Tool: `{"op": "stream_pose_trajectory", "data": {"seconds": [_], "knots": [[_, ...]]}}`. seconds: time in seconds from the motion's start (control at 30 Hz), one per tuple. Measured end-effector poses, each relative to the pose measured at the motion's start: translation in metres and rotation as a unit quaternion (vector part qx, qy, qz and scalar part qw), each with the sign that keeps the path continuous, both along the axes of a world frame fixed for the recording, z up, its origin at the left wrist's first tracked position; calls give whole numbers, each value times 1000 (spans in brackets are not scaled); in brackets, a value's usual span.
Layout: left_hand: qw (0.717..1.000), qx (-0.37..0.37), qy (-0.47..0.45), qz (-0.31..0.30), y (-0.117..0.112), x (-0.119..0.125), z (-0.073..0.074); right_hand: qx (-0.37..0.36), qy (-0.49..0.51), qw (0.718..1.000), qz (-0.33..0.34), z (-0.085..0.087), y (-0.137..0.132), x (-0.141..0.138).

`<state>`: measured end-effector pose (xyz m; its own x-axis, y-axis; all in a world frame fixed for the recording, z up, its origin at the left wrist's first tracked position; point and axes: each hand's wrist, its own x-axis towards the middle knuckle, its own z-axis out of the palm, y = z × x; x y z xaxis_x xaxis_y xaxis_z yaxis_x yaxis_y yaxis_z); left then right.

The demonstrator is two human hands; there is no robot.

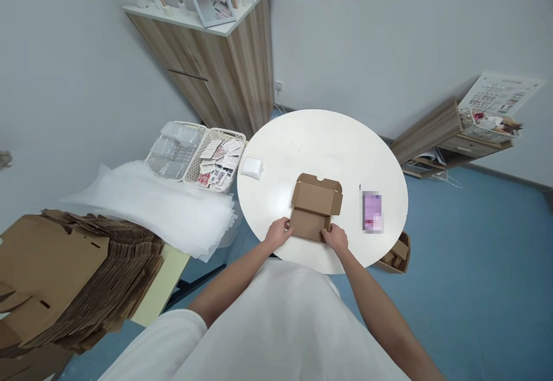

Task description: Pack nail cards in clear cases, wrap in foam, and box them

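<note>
A small brown cardboard box (315, 205) lies on the round white table (319, 145) near its front edge, with its lid flap standing open toward the far side. My left hand (279, 232) grips the box's near left corner with curled fingers. My right hand (334, 237) pinches its near right corner. A small white pad (252, 167) lies at the table's left edge. A blurred purple card (372, 211) lies to the right of the box.
A thick stack of flat cardboard blanks (73, 277) and white foam sheets (159, 208) cover a side table on the left. Two baskets (196, 152) hold clear trays and cards. A wooden cabinet (220, 64) stands behind; a carton (396, 254) sits on the blue floor.
</note>
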<state>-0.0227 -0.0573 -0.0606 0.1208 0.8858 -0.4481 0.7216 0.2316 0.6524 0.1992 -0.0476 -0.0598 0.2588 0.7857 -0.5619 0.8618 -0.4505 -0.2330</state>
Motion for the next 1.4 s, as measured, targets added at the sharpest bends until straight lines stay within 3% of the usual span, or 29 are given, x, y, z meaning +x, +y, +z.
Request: {"op": "stream_pose_trajectory", "data": {"seconds": [0.33, 0.57, 0.77, 0.97, 1.13, 1.27, 1.4], "knots": [[1000, -1, -23, -11, 8, -4, -5, 0, 2, 1000, 10, -9, 2, 3], [998, 1, -59, -38, 19, -22, -4, -12, 15, 999, -47, 0, -2, -9], [995, -18, -82, -52, 25, -33, -6, 39, 50, 991, -121, 6, -14, -21], [986, -57, -153, -25, 24, -26, -21, 90, 90, 970, -206, 6, -28, -32], [981, -38, -190, 19, 24, -9, -34, 100, 202, 936, -271, 9, -28, -23], [974, -22, -218, 65, 28, 7, -35, 132, 292, 901, -293, 7, -25, -6], [971, -14, -217, 101, 30, 21, -30, 148, 338, 883, -290, -3, -21, 9]]}}
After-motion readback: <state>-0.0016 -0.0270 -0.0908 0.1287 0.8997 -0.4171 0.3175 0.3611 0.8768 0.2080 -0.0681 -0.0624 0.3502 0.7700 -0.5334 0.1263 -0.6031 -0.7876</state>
